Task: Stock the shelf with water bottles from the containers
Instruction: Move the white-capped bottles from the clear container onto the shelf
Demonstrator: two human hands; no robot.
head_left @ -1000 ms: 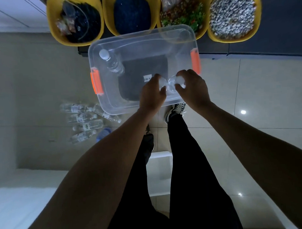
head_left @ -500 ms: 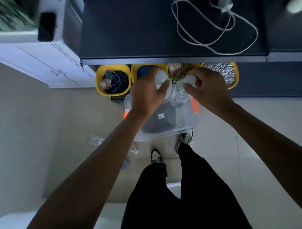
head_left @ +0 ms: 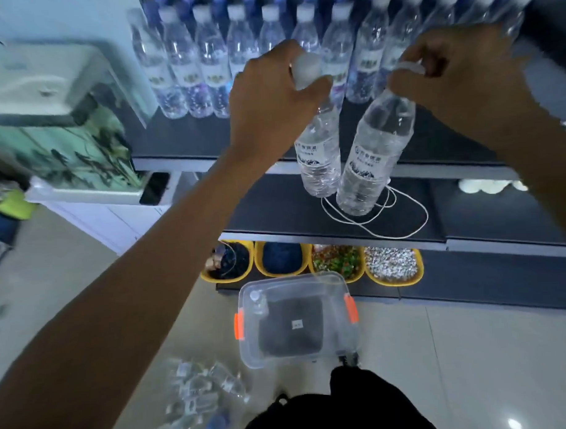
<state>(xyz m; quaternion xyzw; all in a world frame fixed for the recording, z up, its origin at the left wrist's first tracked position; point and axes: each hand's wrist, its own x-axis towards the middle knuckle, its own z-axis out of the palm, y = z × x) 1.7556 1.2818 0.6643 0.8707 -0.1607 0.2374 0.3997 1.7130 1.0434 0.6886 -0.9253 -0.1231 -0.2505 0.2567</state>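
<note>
My left hand [head_left: 271, 96] grips a clear water bottle [head_left: 319, 149] by its white cap, and the bottle hangs upright in the air. My right hand [head_left: 456, 76] holds a second bottle [head_left: 372, 153] by the cap, tilted, close beside the first. Both hang in front of the dark shelf [head_left: 182, 137], just before a row of several standing bottles [head_left: 205, 56] at its back. On the floor below sits the clear plastic container [head_left: 248, 353] with orange latches, and one bottle [head_left: 259, 301] lies in its left corner.
A white cord [head_left: 404, 229] lies coiled on the lower dark shelf. Four yellow bins [head_left: 392, 265] stand under it. Several loose bottles [head_left: 198, 393] lie on the tiled floor at the left. A fish tank [head_left: 64, 132] stands on a white cabinet to the left.
Both hands have lifted the two bottles out of the container and raised them to the upper shelf. My view has tilted up from the floor to the stocked row.
</note>
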